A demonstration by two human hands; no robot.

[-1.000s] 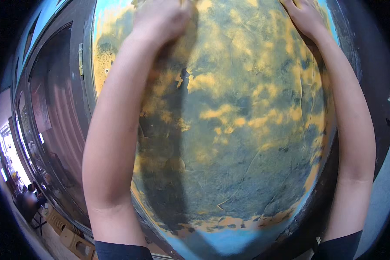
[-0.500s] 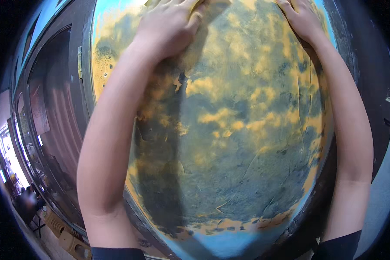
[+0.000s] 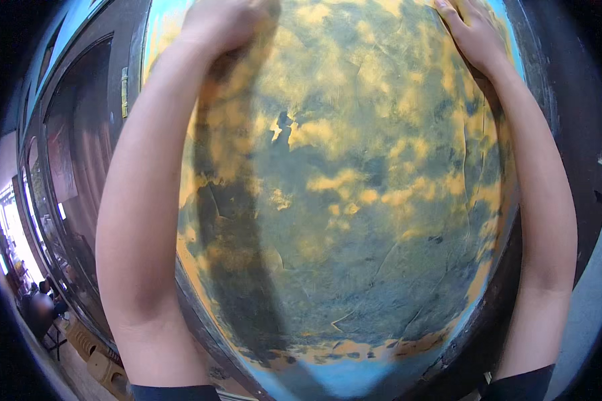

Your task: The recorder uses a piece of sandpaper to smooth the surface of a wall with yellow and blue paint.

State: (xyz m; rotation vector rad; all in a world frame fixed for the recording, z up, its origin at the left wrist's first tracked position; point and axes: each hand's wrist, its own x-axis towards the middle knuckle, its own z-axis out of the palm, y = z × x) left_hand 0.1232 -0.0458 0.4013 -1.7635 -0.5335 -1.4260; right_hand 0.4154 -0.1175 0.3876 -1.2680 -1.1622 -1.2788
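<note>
At 9 o'clock, near the rim, is a bright doorway [image 3: 19, 234]; just below it, between 8 and 9 o'clock, a seated person [image 3: 43, 304] in dark clothing. Tan plastic chairs [image 3: 104, 371] stand between 7 and 8 o'clock. A dark-framed glass panel [image 3: 80, 140] with a pinkish curtain fills 9 to 10 o'clock, and a brass-coloured hinge [image 3: 124, 92] sits at 10. The left hand [image 3: 222, 23], at 11 o'clock, is blurred and cut off by the upper edge; I cannot tell whether it grasps anything. Its arm casts a dark shadow down the large panel [image 3: 354, 254], which takes up the centre, patchy yellow and grey-green with cracks, and blue at 6 o'clock. Between 1 and 2 o'clock the right hand [image 3: 471, 33] lies against the panel near its edge, fingers extended and unclenched, tips partly out of view. A blue wall [image 3: 595, 294] shows between 3 and 4 o'clock.
</note>
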